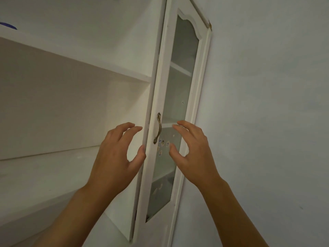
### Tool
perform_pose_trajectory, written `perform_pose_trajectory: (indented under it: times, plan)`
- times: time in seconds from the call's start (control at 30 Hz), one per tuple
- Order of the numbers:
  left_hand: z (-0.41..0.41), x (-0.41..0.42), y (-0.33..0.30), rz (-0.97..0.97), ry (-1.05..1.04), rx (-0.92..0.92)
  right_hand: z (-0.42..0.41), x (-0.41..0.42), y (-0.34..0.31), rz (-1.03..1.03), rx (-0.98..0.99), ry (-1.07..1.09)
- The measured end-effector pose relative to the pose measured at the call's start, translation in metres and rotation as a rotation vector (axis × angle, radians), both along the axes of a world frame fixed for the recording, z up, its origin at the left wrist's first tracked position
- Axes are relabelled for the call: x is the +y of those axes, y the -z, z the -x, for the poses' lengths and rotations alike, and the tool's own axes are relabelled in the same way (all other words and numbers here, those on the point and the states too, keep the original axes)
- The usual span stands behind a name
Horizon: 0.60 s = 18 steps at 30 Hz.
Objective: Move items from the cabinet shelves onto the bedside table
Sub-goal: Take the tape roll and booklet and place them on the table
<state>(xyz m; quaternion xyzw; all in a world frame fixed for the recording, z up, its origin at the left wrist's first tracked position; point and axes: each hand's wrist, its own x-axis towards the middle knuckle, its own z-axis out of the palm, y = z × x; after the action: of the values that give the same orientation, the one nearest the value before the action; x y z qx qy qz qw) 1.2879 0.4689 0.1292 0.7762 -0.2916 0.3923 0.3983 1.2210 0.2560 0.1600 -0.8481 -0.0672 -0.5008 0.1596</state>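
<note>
Glazed white door [170, 122], curved brass handle [157, 128]

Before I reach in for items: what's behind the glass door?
Through the glass door, white shelves show, with no clear items on them. Small stickers dot the pane. Its frame hides the cabinet's edges.

No text can be read; the door glass [165, 157] stickers [162, 143] are blurred.

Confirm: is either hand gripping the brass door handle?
No. The brass handle is bare between the left hand and right hand, both hands with fingers spread and holding nothing.
</note>
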Motion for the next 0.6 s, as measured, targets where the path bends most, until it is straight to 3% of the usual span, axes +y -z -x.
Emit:
perform_pose_trajectory:
  times: [0.33,0.6]
  plan:
    - [-0.094,-0.065,0.007,-0.006,-0.061,0.027,-0.12,-0.059,0.003,-0.003,0.014,-0.115]
    - [-0.172,-0.104,0.023,-0.09,-0.078,-0.073,-0.21,-0.082,0.006,0.049,-0.028,-0.252]
